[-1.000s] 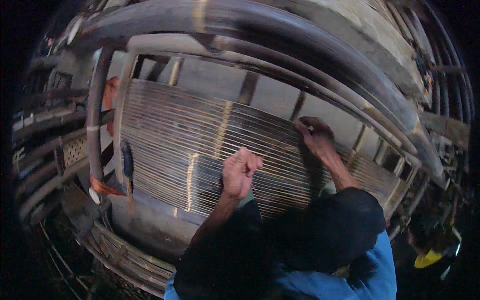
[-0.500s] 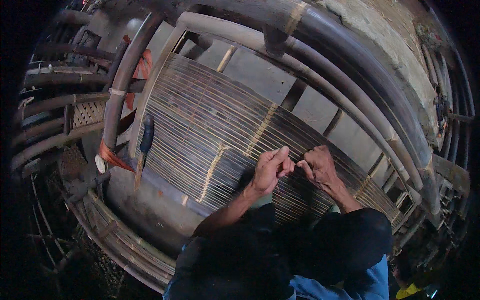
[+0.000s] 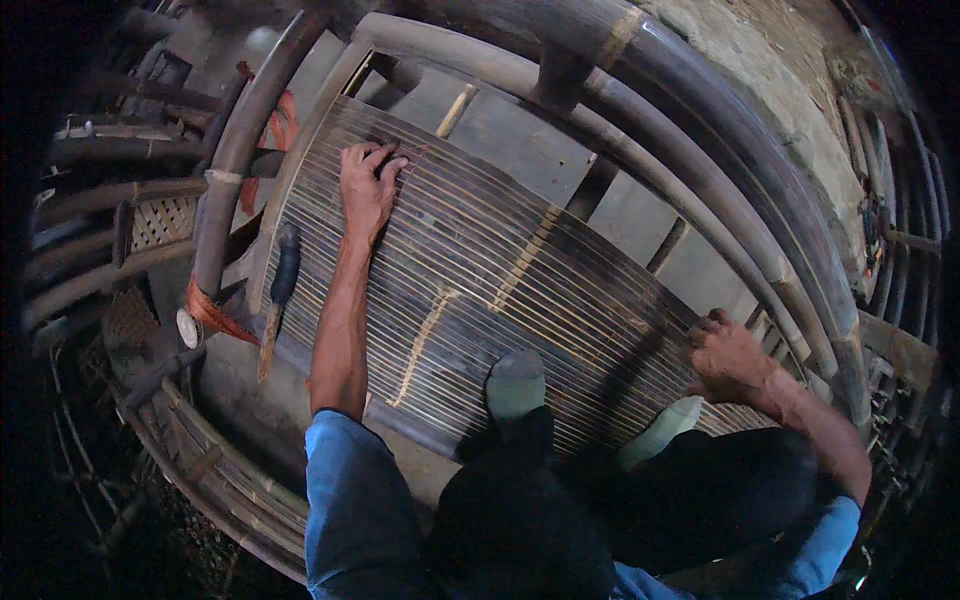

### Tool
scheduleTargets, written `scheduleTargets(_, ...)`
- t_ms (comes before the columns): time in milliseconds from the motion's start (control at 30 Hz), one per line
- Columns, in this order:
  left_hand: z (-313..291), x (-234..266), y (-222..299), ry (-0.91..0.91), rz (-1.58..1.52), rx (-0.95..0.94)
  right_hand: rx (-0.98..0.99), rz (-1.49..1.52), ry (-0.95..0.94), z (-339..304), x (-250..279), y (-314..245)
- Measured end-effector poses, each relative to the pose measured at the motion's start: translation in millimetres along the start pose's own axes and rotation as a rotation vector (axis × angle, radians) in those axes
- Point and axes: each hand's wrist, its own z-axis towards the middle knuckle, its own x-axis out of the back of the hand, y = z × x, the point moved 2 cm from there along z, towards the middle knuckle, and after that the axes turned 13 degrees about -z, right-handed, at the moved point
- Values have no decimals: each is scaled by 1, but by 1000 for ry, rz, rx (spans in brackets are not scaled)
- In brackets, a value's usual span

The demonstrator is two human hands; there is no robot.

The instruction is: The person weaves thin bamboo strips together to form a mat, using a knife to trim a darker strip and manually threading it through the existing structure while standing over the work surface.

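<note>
A bamboo bench or bed frame with a seat of thin parallel slats [image 3: 470, 235] lies in front of me. Over its far left part is my left hand [image 3: 368, 188], fingers curled with thumb and fingertips drawn close; anything pinched there is too small to make out. My right hand [image 3: 732, 358] is far to the right above the slats, its fingers folded in, and what they hold is hidden. A knife [image 3: 285, 270] with a dark handle rests at the left edge of the slats, beside the frame.
My feet in pale socks [image 3: 516, 382] stand on the slats. Thick dark bamboo poles [image 3: 730, 140] curve along the far side. A bamboo post [image 3: 238, 150] with orange wrapping [image 3: 215, 312] rises at left. More bamboo pieces [image 3: 220, 460] lie lower left.
My hands were close together over the middle of the slats. The left has reached out to the far left, the right has moved out to the right. My feet now show between them.
</note>
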Motion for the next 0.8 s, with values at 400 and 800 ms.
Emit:
scheduleTargets(400, 2, -17, 0, -252, 431, -11, 100, -64, 143, 73, 70, 1)
scheduleTargets(800, 49, 93, 17, -843, -408, 814, -143, 666, 473, 217, 83, 64)
